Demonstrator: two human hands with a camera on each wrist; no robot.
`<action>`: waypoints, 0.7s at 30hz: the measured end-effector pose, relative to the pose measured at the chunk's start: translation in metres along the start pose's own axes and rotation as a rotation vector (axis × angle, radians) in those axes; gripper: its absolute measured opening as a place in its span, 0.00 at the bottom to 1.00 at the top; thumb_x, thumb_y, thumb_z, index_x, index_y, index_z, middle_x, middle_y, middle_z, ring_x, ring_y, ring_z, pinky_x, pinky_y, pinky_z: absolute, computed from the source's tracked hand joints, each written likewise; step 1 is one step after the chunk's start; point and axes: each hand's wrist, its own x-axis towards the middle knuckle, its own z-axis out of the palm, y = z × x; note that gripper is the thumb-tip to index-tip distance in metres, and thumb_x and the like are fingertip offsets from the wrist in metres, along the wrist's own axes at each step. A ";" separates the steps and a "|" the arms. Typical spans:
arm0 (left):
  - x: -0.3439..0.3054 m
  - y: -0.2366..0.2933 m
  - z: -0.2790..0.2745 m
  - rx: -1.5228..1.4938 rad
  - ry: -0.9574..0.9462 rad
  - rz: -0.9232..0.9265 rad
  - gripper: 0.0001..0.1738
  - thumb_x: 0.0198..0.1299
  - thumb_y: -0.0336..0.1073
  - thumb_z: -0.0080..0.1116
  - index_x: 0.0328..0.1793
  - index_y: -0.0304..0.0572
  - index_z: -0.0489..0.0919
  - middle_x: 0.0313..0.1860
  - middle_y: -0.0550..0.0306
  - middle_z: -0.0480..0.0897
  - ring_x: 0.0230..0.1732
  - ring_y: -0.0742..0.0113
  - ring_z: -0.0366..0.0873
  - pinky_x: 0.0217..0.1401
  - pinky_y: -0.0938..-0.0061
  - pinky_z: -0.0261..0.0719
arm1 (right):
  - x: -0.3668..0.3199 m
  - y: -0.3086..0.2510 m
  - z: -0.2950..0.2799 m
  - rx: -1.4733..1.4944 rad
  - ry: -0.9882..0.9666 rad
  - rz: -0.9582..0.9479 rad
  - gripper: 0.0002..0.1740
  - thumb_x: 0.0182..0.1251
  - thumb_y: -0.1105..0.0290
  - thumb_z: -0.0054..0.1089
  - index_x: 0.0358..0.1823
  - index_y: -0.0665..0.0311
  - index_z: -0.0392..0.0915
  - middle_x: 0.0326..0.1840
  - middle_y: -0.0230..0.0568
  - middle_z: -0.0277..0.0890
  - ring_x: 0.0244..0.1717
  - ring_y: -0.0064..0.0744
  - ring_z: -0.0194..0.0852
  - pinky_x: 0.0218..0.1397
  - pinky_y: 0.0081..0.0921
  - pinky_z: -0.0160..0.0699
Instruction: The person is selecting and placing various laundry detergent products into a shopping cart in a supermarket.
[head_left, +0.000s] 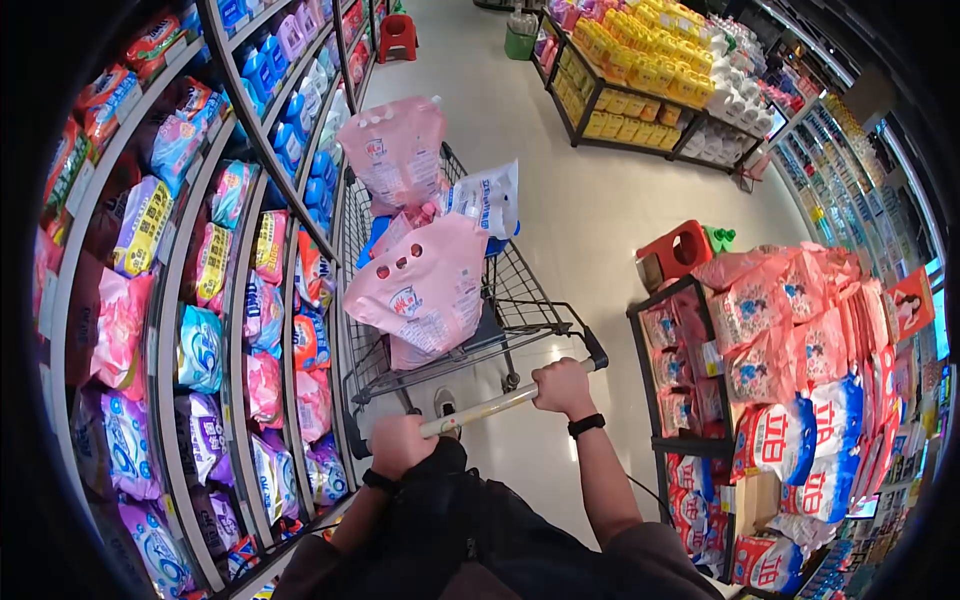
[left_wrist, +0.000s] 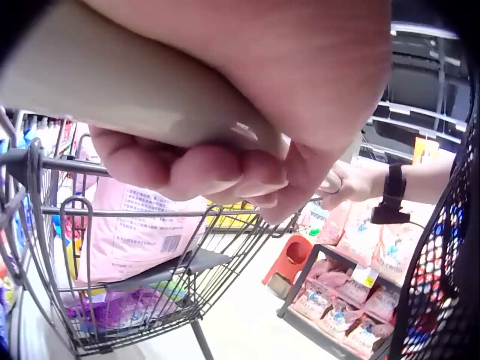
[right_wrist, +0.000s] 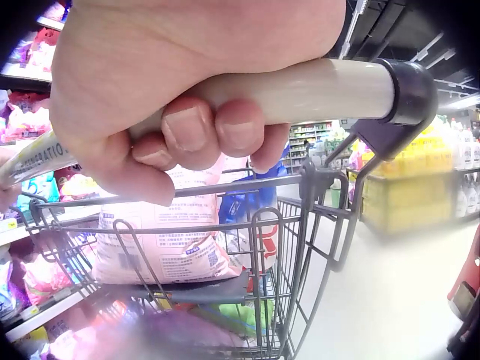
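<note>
Both hands grip the pale handlebar (head_left: 480,411) of a wire shopping cart (head_left: 530,310). My left hand (head_left: 400,445) holds the bar near its left end, fingers curled under it in the left wrist view. Toward the right end, my right hand (head_left: 563,388) wraps round the bar (right_wrist: 322,88), fingertips showing below it. Inside the cart a large pink bag (head_left: 420,290) with punched grip holes leans near the handle. Another pink bag (head_left: 395,150) stands farther forward, beside a white printed pack (head_left: 487,200). Through the wires, a purple pack (left_wrist: 120,309) lies low in the cart.
Shelves of bagged detergent (head_left: 130,440) run close along the left. At right stands a rack (head_left: 680,370) stacked with pink and white bags, a red stool (head_left: 673,255) behind it. Farther off are a display of yellow bottles (head_left: 640,60) and another red stool (head_left: 398,38).
</note>
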 end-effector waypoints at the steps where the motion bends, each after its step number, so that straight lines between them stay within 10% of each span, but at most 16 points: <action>1: 0.014 0.003 -0.005 0.011 -0.012 -0.013 0.17 0.51 0.54 0.70 0.32 0.50 0.91 0.24 0.45 0.85 0.29 0.41 0.85 0.36 0.50 0.84 | 0.012 0.007 -0.003 -0.001 -0.011 0.007 0.09 0.42 0.63 0.64 0.28 0.47 0.89 0.20 0.38 0.83 0.26 0.42 0.85 0.38 0.38 0.81; 21: 0.268 0.035 -0.058 0.095 -0.242 -0.120 0.26 0.54 0.60 0.69 0.35 0.42 0.91 0.32 0.42 0.88 0.38 0.40 0.88 0.46 0.51 0.87 | 0.217 0.147 -0.043 -0.024 0.006 0.007 0.06 0.41 0.61 0.65 0.20 0.53 0.83 0.20 0.39 0.82 0.27 0.44 0.85 0.39 0.39 0.82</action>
